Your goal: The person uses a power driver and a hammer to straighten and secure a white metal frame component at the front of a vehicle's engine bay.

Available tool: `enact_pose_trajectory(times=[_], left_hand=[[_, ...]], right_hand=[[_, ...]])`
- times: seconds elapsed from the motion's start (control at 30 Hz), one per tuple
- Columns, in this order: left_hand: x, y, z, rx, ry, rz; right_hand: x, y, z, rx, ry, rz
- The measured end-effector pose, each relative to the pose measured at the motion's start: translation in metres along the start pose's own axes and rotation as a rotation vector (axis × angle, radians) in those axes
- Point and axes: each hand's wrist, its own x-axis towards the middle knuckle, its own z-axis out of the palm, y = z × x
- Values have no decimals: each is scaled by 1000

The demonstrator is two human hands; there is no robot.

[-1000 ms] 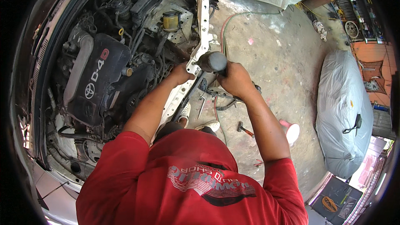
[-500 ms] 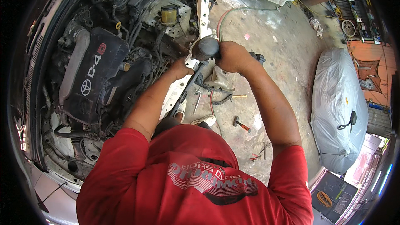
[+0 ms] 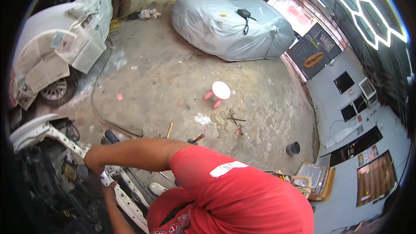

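Observation:
My right hand [image 3: 93, 160] is closed around a grey cylindrical object [image 3: 82, 172], only partly visible beneath it, over the white metal front rail [image 3: 130, 201] of a car with an open engine bay [image 3: 39, 190]. Below it, my left hand [image 3: 108, 187] grips that rail, its fingers partly hidden. A yellowish reservoir [image 3: 68, 168] sits among the dark engine parts. Beyond the rail, a hammer [image 3: 197, 138] and red-handled pliers [image 3: 238, 132] lie on the concrete floor [image 3: 156, 86].
A pink-legged stool [image 3: 220, 90] stands on the floor. A white car [image 3: 43, 56] masked with paper is at upper left, a covered vehicle [image 3: 229, 26] at the back. A black bucket [image 3: 292, 148] and cardboard-backed panels [image 3: 314, 180] are at right; hoses cross the floor.
My view has swung right and up, showing more of the garage, so the engine bay and both hands now appear at lower left. Both hands remain at the rail.

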Motion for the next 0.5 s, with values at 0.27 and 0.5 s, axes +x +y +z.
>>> enact_pose_trajectory(times=[0.27,0.5], left_hand=[[10,-21,-37,-185,-74,-20],[7,-27,-47,-120,-77,-105]], right_hand=[[-27,-39,-21,50,27,48],[-17,-29,-5,40,115,-49]])
